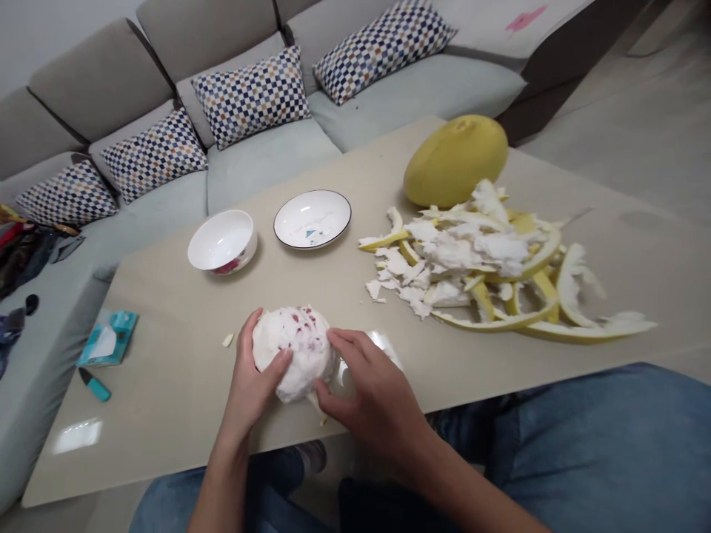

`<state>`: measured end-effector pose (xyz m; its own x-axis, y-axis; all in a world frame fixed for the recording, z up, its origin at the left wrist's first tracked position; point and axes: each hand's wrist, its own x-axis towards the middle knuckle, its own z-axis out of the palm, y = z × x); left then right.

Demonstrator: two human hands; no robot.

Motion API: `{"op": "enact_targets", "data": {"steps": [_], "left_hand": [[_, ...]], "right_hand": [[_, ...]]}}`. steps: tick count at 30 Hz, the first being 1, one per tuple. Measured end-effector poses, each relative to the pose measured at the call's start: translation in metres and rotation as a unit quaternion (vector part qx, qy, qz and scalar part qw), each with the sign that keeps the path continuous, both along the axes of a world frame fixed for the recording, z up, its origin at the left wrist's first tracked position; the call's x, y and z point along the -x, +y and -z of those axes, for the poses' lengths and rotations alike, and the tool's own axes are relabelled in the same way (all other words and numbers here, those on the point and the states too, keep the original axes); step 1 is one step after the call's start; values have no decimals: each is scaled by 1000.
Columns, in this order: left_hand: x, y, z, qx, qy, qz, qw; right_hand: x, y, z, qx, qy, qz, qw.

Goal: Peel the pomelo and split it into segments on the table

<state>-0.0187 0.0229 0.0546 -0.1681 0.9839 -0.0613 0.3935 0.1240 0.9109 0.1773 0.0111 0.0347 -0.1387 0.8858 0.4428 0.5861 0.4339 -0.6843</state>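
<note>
A peeled pomelo (pixel 294 348), white with pink flesh showing through its pith, rests on the beige table (pixel 167 385) near the front edge. My left hand (pixel 249 381) wraps its left side, thumb pressed on the front. My right hand (pixel 366 385) grips its right side, fingers curled on the top and the lower edge. A small scrap of pith (pixel 228 340) lies just left of the fruit.
A heap of yellow peel and white pith (pixel 489 266) spreads at the right, with a whole yellow pomelo (pixel 455 159) behind it. A white bowl (pixel 222 240) and white plate (pixel 312 218) stand mid-table. A tissue pack (pixel 108 338) and a lighter (pixel 94 385) lie left. A grey sofa (pixel 266 155) runs behind.
</note>
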Motion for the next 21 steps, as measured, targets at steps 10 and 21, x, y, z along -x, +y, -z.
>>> {"op": "enact_targets", "data": {"steps": [10,21], "left_hand": [[1,1,-1,-18,41,22,999],[4,4,3,-5,-1,6,1000]], "right_hand": [[17,4,-6,-18,-55,71,996],[4,15,-4,-45,-11,19,999]]}}
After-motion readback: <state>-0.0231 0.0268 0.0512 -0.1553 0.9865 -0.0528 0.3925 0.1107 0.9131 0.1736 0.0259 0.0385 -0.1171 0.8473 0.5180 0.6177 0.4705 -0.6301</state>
